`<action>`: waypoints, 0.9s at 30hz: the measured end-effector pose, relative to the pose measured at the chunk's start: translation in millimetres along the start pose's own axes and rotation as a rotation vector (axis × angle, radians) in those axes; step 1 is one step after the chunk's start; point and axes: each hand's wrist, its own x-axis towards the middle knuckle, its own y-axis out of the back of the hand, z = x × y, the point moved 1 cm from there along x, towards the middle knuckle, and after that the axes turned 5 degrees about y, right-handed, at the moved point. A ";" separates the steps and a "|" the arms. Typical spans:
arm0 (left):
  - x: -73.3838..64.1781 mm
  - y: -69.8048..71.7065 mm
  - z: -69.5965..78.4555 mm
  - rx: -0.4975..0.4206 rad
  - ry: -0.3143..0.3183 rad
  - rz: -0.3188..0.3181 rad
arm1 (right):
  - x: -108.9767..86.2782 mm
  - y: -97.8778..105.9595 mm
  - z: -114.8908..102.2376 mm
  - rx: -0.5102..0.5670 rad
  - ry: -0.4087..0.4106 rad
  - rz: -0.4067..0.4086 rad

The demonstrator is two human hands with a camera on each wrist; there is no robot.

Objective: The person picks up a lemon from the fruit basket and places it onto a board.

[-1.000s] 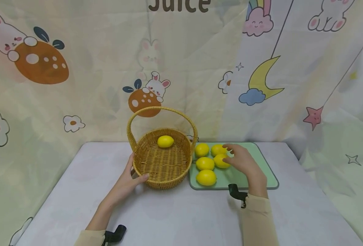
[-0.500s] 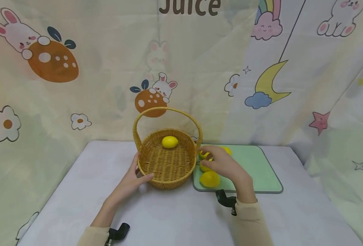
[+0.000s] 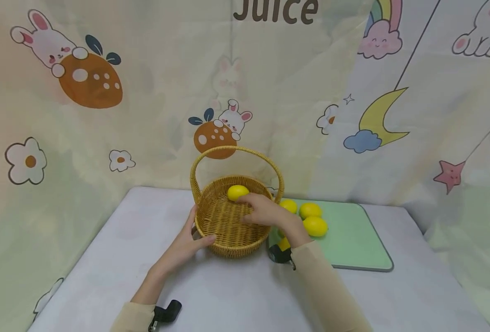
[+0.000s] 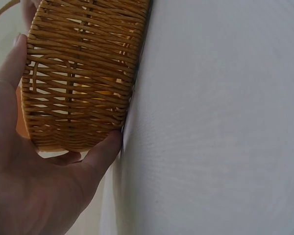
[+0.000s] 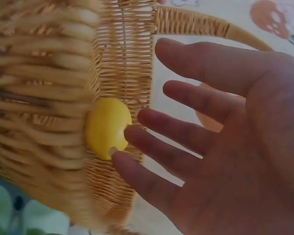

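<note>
A round wicker basket [image 3: 232, 249] with a tall arched handle stands on the table. My left hand [image 3: 188, 243] grips its near left side, the thumb over the rim. In the left wrist view that hand [image 4: 44, 181] presses fingers against the woven wall. One lemon [image 3: 237, 192] lies at the back inside the basket. Over the basket's right part hovers my right hand [image 3: 265, 214], holding nothing. The right wrist view has its fingers [image 5: 176, 127] spread and extended, with the lemon [image 5: 108, 125] beyond the fingertips; whether they touch it I cannot tell.
To the basket's right lies a green tray [image 3: 357, 244] with a grey edge. Several lemons [image 3: 315, 226] sit on its left half, some partly hidden by my right arm. A cartoon-printed cloth [image 3: 157, 92] hangs behind the white table [image 3: 228, 295].
My right hand has moved left, from above the lemons on the tray to over the basket. The left hand keeps its grip on the basket. The head view has shifted a little.
</note>
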 end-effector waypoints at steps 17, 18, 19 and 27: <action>0.9 -1.1 -4.5 -0.022 -0.018 0.010 | 66.0 -1.3 12.2 -0.030 -0.141 -0.090; 0.7 -2.3 -4.8 -0.025 -0.018 0.008 | 66.7 -3.7 14.2 -0.030 -0.151 -0.089; 0.6 -3.2 -4.7 -0.031 -0.016 0.008 | 67.3 -5.7 16.0 -0.035 -0.159 -0.089; -0.8 -0.9 -1.1 -0.036 -0.016 0.027 | 76.3 -9.1 15.3 -0.123 -0.176 -0.070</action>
